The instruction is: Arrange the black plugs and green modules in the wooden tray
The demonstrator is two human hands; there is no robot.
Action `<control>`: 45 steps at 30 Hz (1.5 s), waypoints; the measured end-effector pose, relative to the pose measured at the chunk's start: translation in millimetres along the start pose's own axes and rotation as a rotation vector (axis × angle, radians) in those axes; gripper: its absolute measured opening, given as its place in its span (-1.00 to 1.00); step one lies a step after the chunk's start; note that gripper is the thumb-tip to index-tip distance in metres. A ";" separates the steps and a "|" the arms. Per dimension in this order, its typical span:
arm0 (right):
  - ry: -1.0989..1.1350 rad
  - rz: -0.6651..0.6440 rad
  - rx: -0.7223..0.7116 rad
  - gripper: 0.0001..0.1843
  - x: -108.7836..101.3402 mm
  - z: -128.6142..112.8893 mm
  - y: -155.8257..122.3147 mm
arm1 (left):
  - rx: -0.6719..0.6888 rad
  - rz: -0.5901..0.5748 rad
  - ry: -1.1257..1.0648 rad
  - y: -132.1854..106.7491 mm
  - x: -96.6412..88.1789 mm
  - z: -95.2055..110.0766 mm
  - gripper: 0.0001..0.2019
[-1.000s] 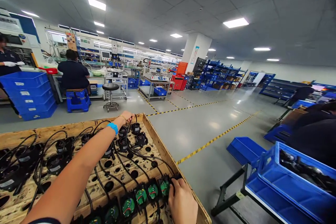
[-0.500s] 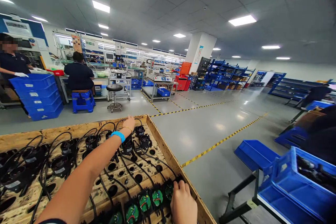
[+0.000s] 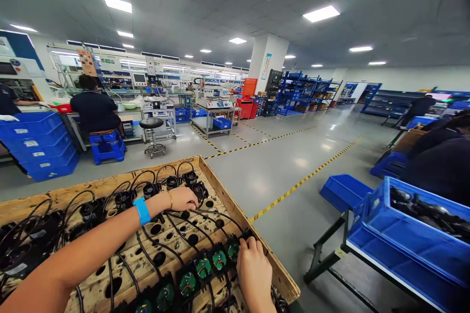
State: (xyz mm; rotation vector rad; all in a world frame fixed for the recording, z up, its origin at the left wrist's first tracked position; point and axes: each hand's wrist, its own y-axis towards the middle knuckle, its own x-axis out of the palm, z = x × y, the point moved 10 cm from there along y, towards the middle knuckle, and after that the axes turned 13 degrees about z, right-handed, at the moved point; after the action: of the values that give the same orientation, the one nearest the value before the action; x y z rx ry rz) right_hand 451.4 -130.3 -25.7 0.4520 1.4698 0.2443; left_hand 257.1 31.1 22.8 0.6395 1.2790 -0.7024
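Hidden: right hand [image 3: 254,274] fingertips, curled over a fan [image 3: 245,237] at 5 o'clock.
Left hand [image 3: 182,198]: fingers together, on cables [image 3: 205,220].
Surface: wooden tray [image 3: 235,208].
Room: factory floor [image 3: 279,166].

Both hands knuckles-up, left hand [image 3: 182,198] outstretched, right hand [image 3: 254,274] near, fingers curled.

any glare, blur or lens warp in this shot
Head view: wide-angle warp bends the wooden tray edges and ceiling lines; ceiling panels blow out white and glare off the glossy floor; both hands, left and right, stay sharp.
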 end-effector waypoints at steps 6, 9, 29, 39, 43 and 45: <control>0.058 0.011 0.030 -0.59 -14.4 6.7 -7.7 | -0.037 0.217 0.136 10.8 -41.8 -21.2 -0.74; 0.093 -0.004 0.011 -0.56 -23.6 -4.2 -6.6 | -0.148 0.329 0.110 21.7 -58.1 -37.7 -0.69; 0.166 -0.242 0.048 -0.52 18.4 -0.4 1.2 | -0.478 0.872 -0.403 7.2 -92.2 -106.5 -0.73; 0.125 -0.157 0.130 -0.53 13.6 -3.1 -5.2 | -0.362 0.711 -0.109 -2.1 -61.3 -108.3 -0.49; 0.108 -0.041 0.122 -0.57 -1.6 -3.2 -3.0 | -0.466 0.638 0.075 14.1 -48.8 -119.8 -0.55; 0.104 0.003 0.106 -0.58 -7.2 -1.8 0.1 | -0.475 0.570 0.239 23.9 -46.8 -117.3 -0.60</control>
State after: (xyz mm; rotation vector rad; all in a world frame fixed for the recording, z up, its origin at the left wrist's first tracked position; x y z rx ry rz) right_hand 449.0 -133.0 -19.2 0.5339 1.5887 0.1954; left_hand 196.0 141.0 49.0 0.6594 1.3318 0.1519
